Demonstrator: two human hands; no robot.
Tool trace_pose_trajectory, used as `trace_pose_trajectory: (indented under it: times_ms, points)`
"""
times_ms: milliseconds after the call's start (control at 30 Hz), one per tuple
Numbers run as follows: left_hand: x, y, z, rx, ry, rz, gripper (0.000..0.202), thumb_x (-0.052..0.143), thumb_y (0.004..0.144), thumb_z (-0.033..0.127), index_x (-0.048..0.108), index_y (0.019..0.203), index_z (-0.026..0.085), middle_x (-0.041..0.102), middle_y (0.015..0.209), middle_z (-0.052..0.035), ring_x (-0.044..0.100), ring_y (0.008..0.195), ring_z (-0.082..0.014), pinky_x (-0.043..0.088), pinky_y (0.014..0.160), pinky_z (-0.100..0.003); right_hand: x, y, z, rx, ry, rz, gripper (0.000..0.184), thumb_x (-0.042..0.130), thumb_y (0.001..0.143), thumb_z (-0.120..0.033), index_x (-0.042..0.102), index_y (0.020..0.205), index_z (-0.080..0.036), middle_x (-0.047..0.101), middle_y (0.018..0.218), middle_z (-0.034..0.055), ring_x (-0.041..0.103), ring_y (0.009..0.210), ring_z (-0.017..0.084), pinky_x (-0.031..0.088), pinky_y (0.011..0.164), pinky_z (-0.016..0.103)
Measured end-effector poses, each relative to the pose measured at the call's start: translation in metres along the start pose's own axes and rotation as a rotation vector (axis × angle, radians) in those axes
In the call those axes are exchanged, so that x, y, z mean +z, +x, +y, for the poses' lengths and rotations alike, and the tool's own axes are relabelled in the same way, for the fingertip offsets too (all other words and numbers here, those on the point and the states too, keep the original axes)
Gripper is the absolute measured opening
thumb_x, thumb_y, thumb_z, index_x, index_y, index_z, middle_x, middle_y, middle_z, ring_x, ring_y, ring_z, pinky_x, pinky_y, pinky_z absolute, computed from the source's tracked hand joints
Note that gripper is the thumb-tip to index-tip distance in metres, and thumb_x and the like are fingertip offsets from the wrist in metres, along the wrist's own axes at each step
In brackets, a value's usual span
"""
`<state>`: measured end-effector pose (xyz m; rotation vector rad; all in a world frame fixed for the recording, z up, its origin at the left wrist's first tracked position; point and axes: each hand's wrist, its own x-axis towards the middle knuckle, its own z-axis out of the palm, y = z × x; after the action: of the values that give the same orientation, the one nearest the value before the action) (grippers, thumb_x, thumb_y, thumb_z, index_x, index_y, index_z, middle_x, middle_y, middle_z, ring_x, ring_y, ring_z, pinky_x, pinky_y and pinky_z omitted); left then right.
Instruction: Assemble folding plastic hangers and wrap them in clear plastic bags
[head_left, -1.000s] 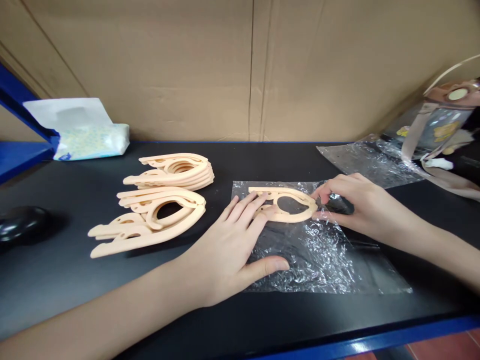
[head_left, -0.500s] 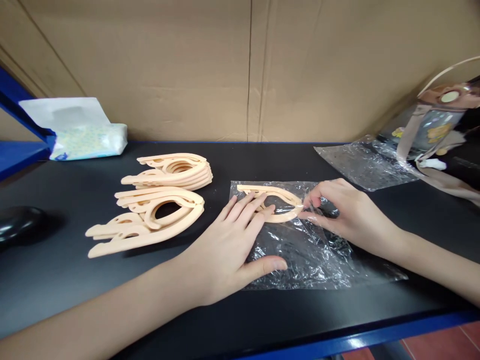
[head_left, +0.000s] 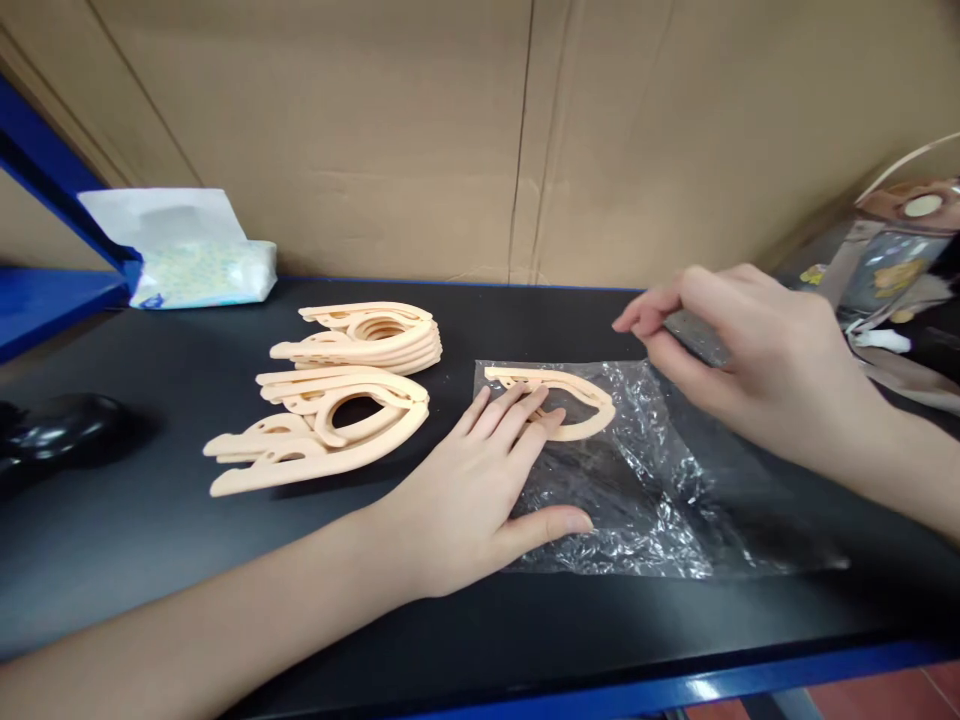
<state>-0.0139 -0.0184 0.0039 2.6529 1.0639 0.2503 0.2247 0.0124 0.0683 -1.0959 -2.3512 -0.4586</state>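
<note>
A clear plastic bag (head_left: 660,500) lies flat on the black table (head_left: 187,560). Inside its left end is a peach-coloured, curved plastic piece (head_left: 581,400). My left hand (head_left: 472,490) lies open and flat on the bag's left edge, with the fingertips on the piece and the thumb on the film. My right hand (head_left: 765,360) is raised over the bag's far right corner. Its fingers are pinched together on what looks like a grey flap of the bag's film.
Two stacks of the same peach pieces lie to the left, one farther back (head_left: 367,335) and one nearer (head_left: 330,425). A tissue pack (head_left: 202,265) sits at the back left and a black rounded object (head_left: 67,430) at the far left. A bottle with straps (head_left: 892,260) stands at the right. A cardboard wall (head_left: 450,130) is behind.
My right hand has let go of the piece's right end, lifted and moved back to the right with film pinched in it. The piece now sits deeper in the bag. The left hand has stayed put.
</note>
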Motion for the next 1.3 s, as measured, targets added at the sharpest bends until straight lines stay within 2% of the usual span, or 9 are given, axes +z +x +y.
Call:
trace_pose_trajectory:
  times_ms: [100, 200, 267, 467, 633, 800, 933, 1100, 1300]
  points:
    - [-0.001, 0.001, 0.001, 0.022, 0.001, 0.050, 0.083, 0.036, 0.096, 0.071, 0.036, 0.152, 0.010, 0.031, 0.163, -0.0196, 0.021, 0.154, -0.0337, 0.018, 0.125, -0.058, 0.006, 0.026, -0.030, -0.180, 0.113, -0.005, 0.013, 0.047, 0.097, -0.022, 0.059, 0.095, -0.019, 0.071, 0.092, 0.0045, 0.064, 0.081, 0.022, 0.044, 0.073, 0.034]
    - [-0.001, -0.001, 0.000, 0.017, -0.070, 0.056, 0.076, 0.035, 0.097, 0.069, 0.045, 0.146, 0.012, 0.055, 0.146, -0.0190, 0.049, 0.138, -0.0357, 0.037, 0.116, -0.055, 0.026, 0.045, -0.060, -0.327, 0.184, -0.141, 0.018, 0.054, 0.096, -0.029, 0.061, 0.104, -0.014, 0.070, 0.095, 0.0085, 0.062, 0.084, 0.023, 0.043, 0.073, 0.034]
    - [0.000, -0.003, 0.000, -0.006, -0.110, 0.050, 0.071, 0.035, 0.098, 0.068, 0.051, 0.142, 0.015, 0.066, 0.134, -0.0160, 0.060, 0.127, -0.0353, 0.044, 0.111, -0.052, 0.041, 0.055, -0.076, -0.384, 0.198, -0.231, 0.023, 0.057, 0.096, -0.030, 0.060, 0.110, -0.013, 0.069, 0.100, 0.0102, 0.060, 0.084, 0.024, 0.043, 0.075, 0.036]
    - [0.002, -0.006, 0.001, 0.003, -0.120, 0.075, 0.068, 0.045, 0.097, 0.064, 0.047, 0.147, 0.018, 0.061, 0.142, -0.0127, 0.050, 0.137, -0.0369, 0.040, 0.114, -0.050, 0.065, 0.077, -0.098, -0.409, 0.310, -0.321, 0.025, 0.065, 0.093, -0.032, 0.063, 0.109, -0.014, 0.070, 0.100, 0.0092, 0.060, 0.086, 0.023, 0.040, 0.073, 0.034]
    - [0.000, -0.005, -0.001, 0.002, -0.200, 0.047, 0.067, 0.045, 0.097, 0.063, 0.049, 0.144, 0.015, 0.058, 0.145, -0.0152, 0.048, 0.139, -0.0378, 0.042, 0.113, -0.050, 0.068, 0.086, -0.097, -0.417, 0.337, -0.305, 0.011, 0.062, 0.094, -0.026, 0.065, 0.090, -0.016, 0.067, 0.089, 0.0053, 0.056, 0.079, 0.018, 0.034, 0.071, 0.033]
    - [-0.001, -0.005, 0.000, -0.012, -0.175, 0.034, 0.072, 0.047, 0.096, 0.064, 0.044, 0.147, 0.013, 0.055, 0.146, -0.0188, 0.046, 0.140, -0.0397, 0.041, 0.113, -0.053, 0.063, 0.083, -0.086, -0.352, 0.410, -0.272, 0.018, 0.069, 0.090, -0.030, 0.063, 0.081, -0.016, 0.066, 0.092, 0.0027, 0.056, 0.084, 0.016, 0.034, 0.076, 0.033]
    - [-0.004, -0.005, 0.001, -0.043, -0.109, -0.005, 0.076, 0.042, 0.096, 0.068, 0.039, 0.150, 0.015, 0.051, 0.150, -0.0195, 0.042, 0.142, -0.0404, 0.040, 0.112, -0.057, 0.044, 0.066, -0.065, -0.285, 0.408, -0.186, 0.017, 0.073, 0.087, -0.028, 0.062, 0.080, -0.016, 0.066, 0.107, 0.0056, 0.060, 0.096, 0.020, 0.038, 0.083, 0.034]
    - [-0.004, -0.002, 0.001, 0.024, -0.018, 0.028, 0.083, 0.035, 0.096, 0.070, 0.029, 0.156, 0.013, 0.028, 0.164, -0.0180, 0.017, 0.154, -0.0377, 0.021, 0.123, -0.058, 0.009, 0.026, -0.019, -0.125, 0.305, -0.069, 0.020, 0.070, 0.090, -0.036, 0.063, 0.083, -0.019, 0.068, 0.113, 0.0077, 0.065, 0.099, 0.023, 0.044, 0.082, 0.037]
    - [0.000, -0.002, -0.002, 0.009, -0.020, 0.008, 0.084, 0.028, 0.096, 0.073, 0.032, 0.155, 0.013, 0.027, 0.165, -0.0162, 0.020, 0.155, -0.0326, 0.018, 0.125, -0.058, -0.027, -0.042, 0.041, 0.053, 0.064, -0.038, 0.032, 0.061, 0.092, -0.054, 0.061, 0.081, -0.024, 0.068, 0.116, 0.0090, 0.068, 0.098, 0.025, 0.048, 0.081, 0.042]
